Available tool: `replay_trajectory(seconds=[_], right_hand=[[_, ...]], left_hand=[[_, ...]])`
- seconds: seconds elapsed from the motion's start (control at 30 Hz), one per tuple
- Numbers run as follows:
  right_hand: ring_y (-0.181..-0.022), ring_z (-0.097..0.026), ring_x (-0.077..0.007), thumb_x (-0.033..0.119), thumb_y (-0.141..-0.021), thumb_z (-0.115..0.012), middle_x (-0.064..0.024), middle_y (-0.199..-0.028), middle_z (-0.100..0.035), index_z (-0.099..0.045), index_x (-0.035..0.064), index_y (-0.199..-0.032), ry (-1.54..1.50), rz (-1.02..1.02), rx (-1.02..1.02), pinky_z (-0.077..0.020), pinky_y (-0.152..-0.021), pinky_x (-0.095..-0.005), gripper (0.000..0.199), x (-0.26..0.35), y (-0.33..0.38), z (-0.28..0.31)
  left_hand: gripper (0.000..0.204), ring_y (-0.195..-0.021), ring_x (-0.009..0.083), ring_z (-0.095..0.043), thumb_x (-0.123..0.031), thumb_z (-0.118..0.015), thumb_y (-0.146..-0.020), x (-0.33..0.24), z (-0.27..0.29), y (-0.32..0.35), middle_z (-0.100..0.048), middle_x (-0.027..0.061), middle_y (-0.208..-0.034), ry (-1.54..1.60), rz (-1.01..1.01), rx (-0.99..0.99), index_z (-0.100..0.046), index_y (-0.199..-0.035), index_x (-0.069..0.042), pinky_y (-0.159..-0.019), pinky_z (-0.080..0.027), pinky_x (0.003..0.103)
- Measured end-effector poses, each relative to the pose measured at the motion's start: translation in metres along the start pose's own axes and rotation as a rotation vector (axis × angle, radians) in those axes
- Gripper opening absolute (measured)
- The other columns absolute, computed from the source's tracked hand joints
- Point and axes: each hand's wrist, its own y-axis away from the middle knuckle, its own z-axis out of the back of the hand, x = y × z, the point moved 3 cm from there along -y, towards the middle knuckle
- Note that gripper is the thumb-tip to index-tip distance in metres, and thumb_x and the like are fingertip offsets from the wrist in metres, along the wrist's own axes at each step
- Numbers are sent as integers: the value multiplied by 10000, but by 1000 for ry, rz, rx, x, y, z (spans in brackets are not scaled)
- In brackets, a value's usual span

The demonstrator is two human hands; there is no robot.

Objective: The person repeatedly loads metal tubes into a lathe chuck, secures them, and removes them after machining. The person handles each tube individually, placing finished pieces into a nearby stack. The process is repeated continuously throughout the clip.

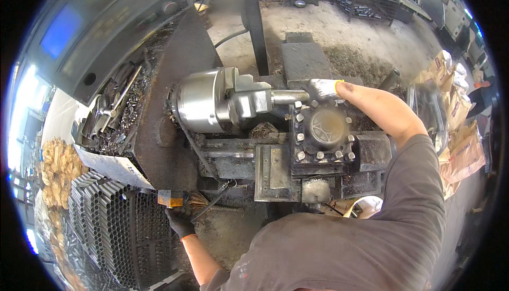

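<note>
My right hand (324, 89), in a white glove, grips the end of a short metal tube (289, 97) that sticks out of the jaws of a shiny lathe chuck (207, 101). Just below the tube stands the square tool post (324, 132) with its ring of bolts. My left hand (179, 221), in a dark glove, reaches down at the machine's front lower edge, close to a small orange block (170, 198) and a brush. Whether it holds anything is hidden.
Stacked metal tubes (106, 222) fill a rack at the lower left. Metal swarf and scraps (119, 113) lie in the tray left of the chuck. A control panel with a blue screen (61, 31) hangs above. Paper sacks (461, 132) stand at the right.
</note>
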Motion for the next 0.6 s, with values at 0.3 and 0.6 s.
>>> replay_trajectory(seconds=[0.3,0.6], right_hand=[[-829,-744,-243,191,-808,-823,-153,-983,-766,-400,81,-1578,-178,129,-62,-587,-546,-356,886,125,-48,10],[-884,-764,-244,220,-902,-768,-219,-1181,-767,-407,77,-1622,-11,-32,-475,-634,-781,-389,818,176,73,28]], left_hand=[[388,-746,183,-582,-533,-528,-1082,-1,17,-25,-595,-28,-839,-120,-16,108,-650,-1031,-168,-720,-523,382],[358,-888,180,-652,-418,-614,-1062,7,21,-14,-657,65,-1014,-114,-244,84,-655,-1187,-85,-745,-549,324]])
